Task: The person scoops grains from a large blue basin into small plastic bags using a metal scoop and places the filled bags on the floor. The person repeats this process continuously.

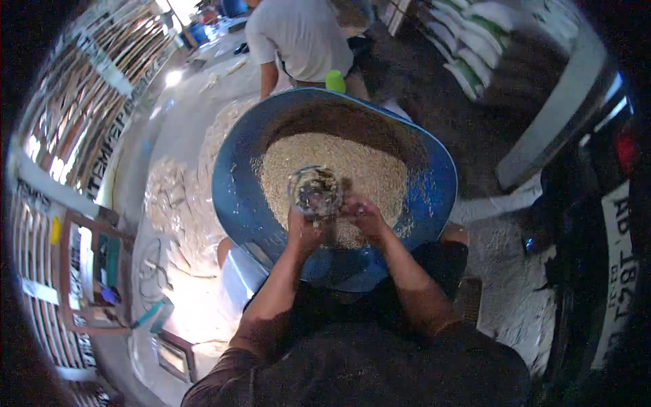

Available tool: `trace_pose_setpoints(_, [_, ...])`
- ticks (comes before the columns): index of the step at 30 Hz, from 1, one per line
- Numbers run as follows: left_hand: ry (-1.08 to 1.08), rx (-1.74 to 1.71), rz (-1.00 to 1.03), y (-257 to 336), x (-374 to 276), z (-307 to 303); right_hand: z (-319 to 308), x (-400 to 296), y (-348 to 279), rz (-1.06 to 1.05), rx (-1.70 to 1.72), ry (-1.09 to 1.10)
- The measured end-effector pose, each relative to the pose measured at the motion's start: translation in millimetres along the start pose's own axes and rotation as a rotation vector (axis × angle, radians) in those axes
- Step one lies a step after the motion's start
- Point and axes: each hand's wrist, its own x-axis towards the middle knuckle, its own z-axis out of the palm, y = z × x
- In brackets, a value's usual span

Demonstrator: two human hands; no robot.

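Note:
Before me stands a wide blue basin (441, 188) with a heap of pale beans or grains (351, 152) in it. Over the heap, my left hand (305, 229) grips a round transparent container (316, 191) from the near side. Some pale beans show in and around the container; its inside is blurred. My right hand (363, 213) is just right of the container, low over the heap, with its fingers bent. Blur hides whether that hand holds anything or touches the container.
Beyond the basin, a person in a light shirt (300, 40) bends over near a green cup (335, 81). Filled plastic bags (175, 193) lie to the left. Stacked sacks (473, 40), a pale post (554, 112) and a vehicle with a plate (613, 274) are at right.

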Motion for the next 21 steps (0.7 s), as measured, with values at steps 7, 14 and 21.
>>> trace_pose_setpoints(7, [0.047, -0.533, -0.425, 58, 82, 3, -37, 55, 98, 0.222, 0.287, -0.318])
trace_pose_setpoints(14, [-0.034, 0.048, -0.343, 18, 53, 38, -17, 52, 31, -0.045, 0.218, -0.248])
trace_pose_setpoints(21, [0.160, -0.987, -0.962, -86, 48, 65, -23, -41, -86, -0.093, -0.572, -0.393])
